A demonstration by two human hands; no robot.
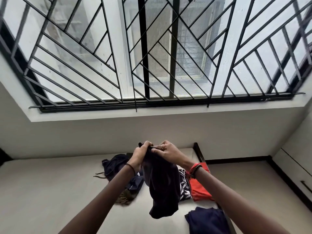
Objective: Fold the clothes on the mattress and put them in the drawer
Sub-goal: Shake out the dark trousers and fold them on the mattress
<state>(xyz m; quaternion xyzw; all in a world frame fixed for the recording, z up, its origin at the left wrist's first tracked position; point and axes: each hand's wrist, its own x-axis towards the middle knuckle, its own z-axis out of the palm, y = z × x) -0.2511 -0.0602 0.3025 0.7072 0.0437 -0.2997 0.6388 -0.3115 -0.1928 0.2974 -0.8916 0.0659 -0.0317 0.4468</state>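
Fabric, dark and limp, hangs in mid-air above the mattress (pixel 50 191): a dark garment (pixel 162 186) with its long axis running straight down, top edge bunched upward, loose end pointing at the bedding. The left hand (pixel 141 153) and right hand (pixel 166 152) sit close together at that top edge, fingers curled and pinching the cloth.

Left of the dark garment lies a crumpled navy piece (pixel 114 164), with an olive-brown piece (pixel 125 198) below it. Just right of it are a leaf-print piece (pixel 184 186) and an orange piece (pixel 198 190); below-right lies a navy folded piece (pixel 207 220).

Far right of the garment stands a drawer front (pixel 297 173), closed, its contents hidden. Above it is a barred window (pixel 152 48).
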